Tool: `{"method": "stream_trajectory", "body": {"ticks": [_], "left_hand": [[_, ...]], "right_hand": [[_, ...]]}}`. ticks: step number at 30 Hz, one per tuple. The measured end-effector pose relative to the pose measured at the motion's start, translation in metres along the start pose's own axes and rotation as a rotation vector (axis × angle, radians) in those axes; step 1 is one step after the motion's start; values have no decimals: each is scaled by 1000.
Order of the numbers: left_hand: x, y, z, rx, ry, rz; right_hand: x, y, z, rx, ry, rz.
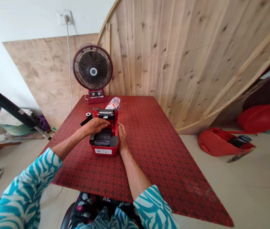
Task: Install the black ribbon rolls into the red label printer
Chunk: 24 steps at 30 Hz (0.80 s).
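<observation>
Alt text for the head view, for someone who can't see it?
Someone's bare left grip reaches into an open red machine, the right grip against its side. It stands on a red patterned table, with a black roll to the left and a clear bottle and fan behind.

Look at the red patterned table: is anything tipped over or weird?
Yes, one thing: the clear plastic bottle appears to be lying on its side behind the open red-and-black machine. That looks a bit odd because bottles usually stand upright. I can't see any spill around it.
</observation>
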<state>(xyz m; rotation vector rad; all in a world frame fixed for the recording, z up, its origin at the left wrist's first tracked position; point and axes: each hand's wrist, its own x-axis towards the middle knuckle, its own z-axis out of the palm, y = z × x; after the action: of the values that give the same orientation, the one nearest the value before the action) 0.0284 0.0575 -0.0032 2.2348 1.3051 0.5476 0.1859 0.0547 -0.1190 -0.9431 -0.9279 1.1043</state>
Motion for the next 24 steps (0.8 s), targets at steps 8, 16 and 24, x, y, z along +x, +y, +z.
{"method": "stream_trajectory", "body": {"ticks": [8, 16, 24], "left_hand": [[25, 2, 1, 197, -239, 11], [30, 1, 6, 210, -300, -4], [27, 2, 9, 217, -293, -52]], "right_hand": [[5, 8, 2, -1, 13, -3], [6, 7, 4, 30, 21, -3], [8, 11, 4, 51, 1, 2]]}}
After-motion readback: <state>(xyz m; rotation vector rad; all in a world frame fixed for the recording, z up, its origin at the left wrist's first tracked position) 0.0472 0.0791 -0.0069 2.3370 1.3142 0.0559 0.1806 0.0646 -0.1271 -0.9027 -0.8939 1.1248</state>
